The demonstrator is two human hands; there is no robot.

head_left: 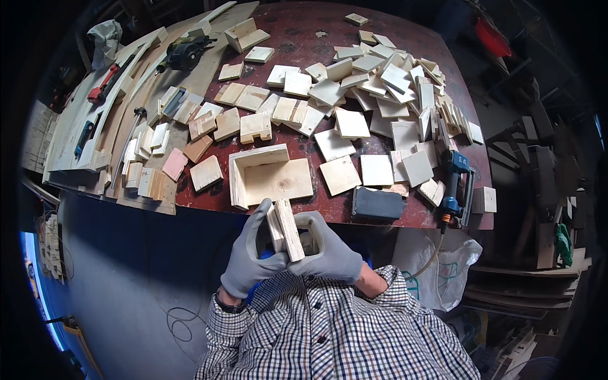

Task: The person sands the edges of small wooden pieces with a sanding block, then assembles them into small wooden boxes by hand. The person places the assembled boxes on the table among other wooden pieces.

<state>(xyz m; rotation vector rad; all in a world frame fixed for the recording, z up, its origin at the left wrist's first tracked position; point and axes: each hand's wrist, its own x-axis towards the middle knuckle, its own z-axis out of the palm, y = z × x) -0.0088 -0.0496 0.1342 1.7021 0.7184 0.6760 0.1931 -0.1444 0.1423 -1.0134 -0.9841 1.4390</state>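
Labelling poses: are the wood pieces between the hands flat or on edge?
On edge: the wood pieces show their narrow, layered edges to the head camera, with the left hand and right hand on either side.

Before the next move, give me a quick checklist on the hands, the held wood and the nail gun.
1. Gloves on the left hand and right hand: ok, both grey-gloved.
2. Wood pieces held: ok, side by side between both hands.
3. Ends of the held pieces level: not ok, they look offset in this view.
4. Nail gun on the table: ok, near its right edge, no hand on it.
5. Hose joined to the nail gun: ok, at its near end.
6. Nail gun loaded: cannot tell.
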